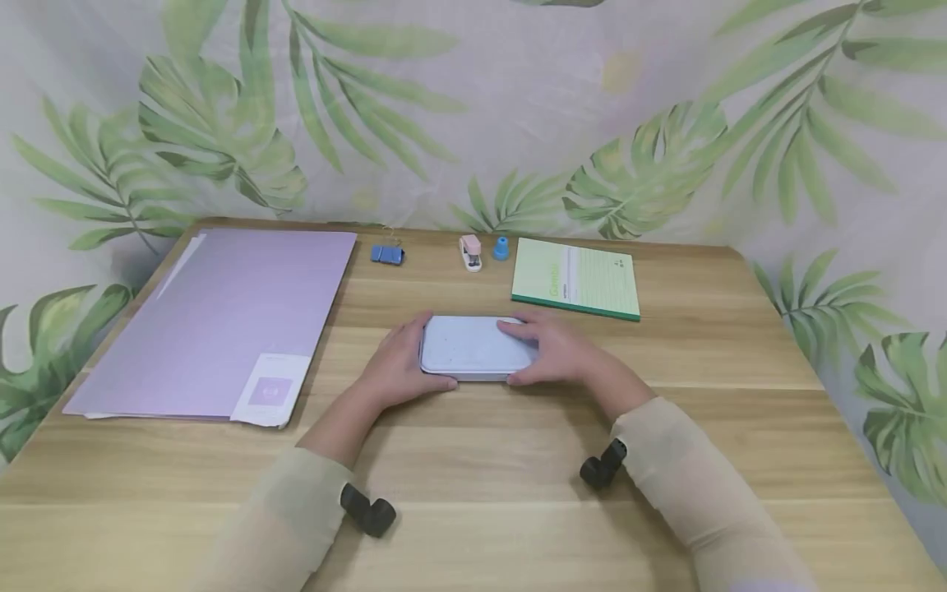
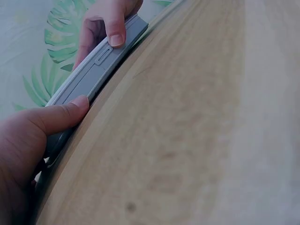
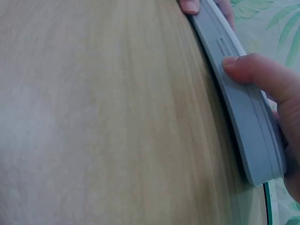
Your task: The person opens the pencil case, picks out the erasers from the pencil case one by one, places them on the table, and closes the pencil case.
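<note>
Head view, backdrop: one soft cloth (image 1: 518,107), pale, printed with green palm leaves, hanging behind and around the desk.
Table: one wooden top (image 1: 473,460), light grain, smooth, rectangular.
Folder: one flat lilac folder (image 1: 222,316) with a white label, lying at the left.
Notebook: one green notebook (image 1: 575,278), thin, at the far right.
Case: one pale grey-blue case (image 1: 473,347), a rounded rectangle of matte plastic with a seam along its side, lying flat at the table's middle.
Left hand: left hand (image 1: 395,370) grasps the case's left end, thumb on the near edge.
Right hand: right hand (image 1: 558,352) grasps the right end, fingers over the lid.
Small items: one blue binder clip (image 1: 387,254), one pink stapler (image 1: 470,252), one blue cone-shaped piece (image 1: 501,247), lined along the far edge.
</note>
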The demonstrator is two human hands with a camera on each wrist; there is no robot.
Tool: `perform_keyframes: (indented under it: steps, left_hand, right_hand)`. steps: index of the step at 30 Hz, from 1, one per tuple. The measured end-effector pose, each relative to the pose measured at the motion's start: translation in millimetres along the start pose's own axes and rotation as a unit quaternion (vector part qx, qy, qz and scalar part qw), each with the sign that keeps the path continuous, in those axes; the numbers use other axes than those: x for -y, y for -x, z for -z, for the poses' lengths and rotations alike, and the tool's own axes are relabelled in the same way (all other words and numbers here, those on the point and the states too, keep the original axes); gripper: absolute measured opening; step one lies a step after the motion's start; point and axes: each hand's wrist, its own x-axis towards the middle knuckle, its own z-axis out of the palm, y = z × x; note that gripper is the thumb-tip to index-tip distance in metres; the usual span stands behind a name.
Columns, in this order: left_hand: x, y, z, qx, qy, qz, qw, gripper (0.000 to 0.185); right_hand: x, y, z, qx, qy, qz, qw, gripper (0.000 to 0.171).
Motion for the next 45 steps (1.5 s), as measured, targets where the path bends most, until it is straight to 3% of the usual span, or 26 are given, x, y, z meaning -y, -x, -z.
perform_keyframes:
  steps: [8, 14, 18, 21, 26, 30, 32, 39, 45]
  left_hand:
    - [-0.3, -1.1, 3.0, -0.01, 0.029, -0.009, 0.9995, 0.124]
    - [3.7, 0.8, 0.2, -0.008, 0.029, -0.003, 0.9995, 0.128]
    - [4.8, 1.5, -0.6, -0.006, 0.029, 0.0, 0.9996, 0.13]
    - [5.8, 2.4, -0.7, -0.006, 0.027, 0.003, 0.9996, 0.132]
    - [5.6, 2.6, -0.4, -0.008, 0.018, -0.003, 0.9998, 0.135]
    - [2.1, 1.9, -0.2, -0.007, 0.022, -0.001, 0.9997, 0.135]
    - [1.0, 2.3, -0.4, -0.003, 0.027, 0.003, 0.9996, 0.135]
    - [-2.5, 2.2, 1.6, 0.005, 0.024, 0.014, 0.9996, 0.133]
    - [-2.2, 0.9, 2.6, 0.012, 0.014, 0.023, 0.9996, 0.13]
  right_hand:
    - [5, -3, 24, 0.034, -0.073, -0.022, 0.996, 0.078]
    - [7, 1, 32, 0.055, -0.062, -0.05, 0.995, 0.076]
    - [-1, 11, 39, 0.007, -0.086, -0.076, 0.993, 0.067]
    - [-11, 20, 46, -0.064, -0.136, -0.103, 0.983, 0.055]
    - [-28, 25, 50, -0.202, -0.243, -0.126, 0.941, 0.036]
    - [-32, 17, 48, -0.263, -0.277, -0.136, 0.914, 0.033]
    - [-35, 11, 43, -0.277, -0.284, -0.141, 0.907, 0.032]
    - [-47, -12, 26, -0.263, -0.247, -0.171, 0.917, 0.046]
    - [-52, -20, 16, -0.256, -0.269, -0.194, 0.908, 0.046]
